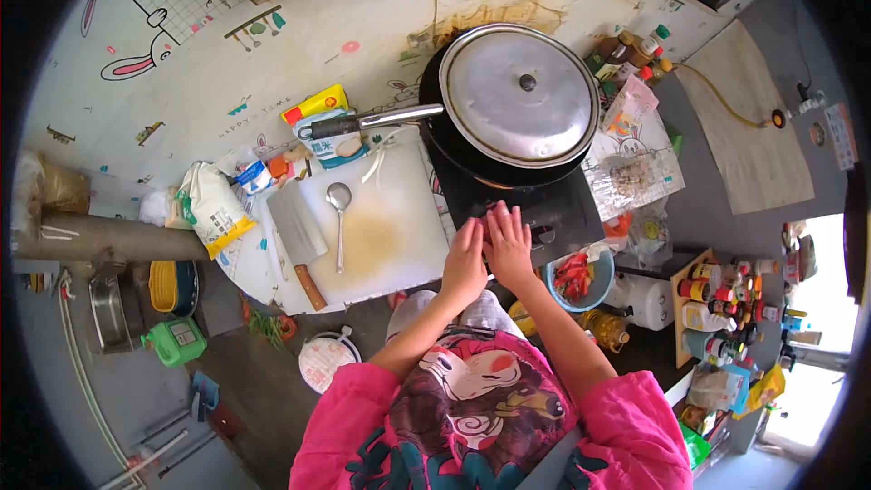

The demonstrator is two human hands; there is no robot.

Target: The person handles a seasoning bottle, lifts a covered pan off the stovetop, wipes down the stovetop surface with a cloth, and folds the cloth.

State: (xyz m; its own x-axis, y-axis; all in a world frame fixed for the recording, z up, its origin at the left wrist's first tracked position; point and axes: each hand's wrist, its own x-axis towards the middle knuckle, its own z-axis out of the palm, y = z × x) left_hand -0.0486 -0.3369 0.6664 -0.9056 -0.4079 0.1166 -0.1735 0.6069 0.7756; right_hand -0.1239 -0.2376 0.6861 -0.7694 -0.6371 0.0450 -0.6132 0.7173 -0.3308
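My left hand (465,260) and my right hand (509,247) are side by side, touching, at the front of the black stove (572,204). The right one lies flat with its fingers stretched forward. On the left one the fingers also point forward, close together; their tips are partly hard to make out. I see nothing held in either. Beyond them a wok (435,136) sits on the stove under a domed metal lid (508,95). Left of my hands is a white cutting board (399,218) with a metal spoon (339,218) and a cleaver (299,227) on it.
A blue bowl of red pieces (576,279) stands just right of my forearm. Bottles (635,54) crowd the stove's right back corner. Food bags (213,209) line the counter's left side. A lidded white bucket (327,361) stands on the floor, lower left.
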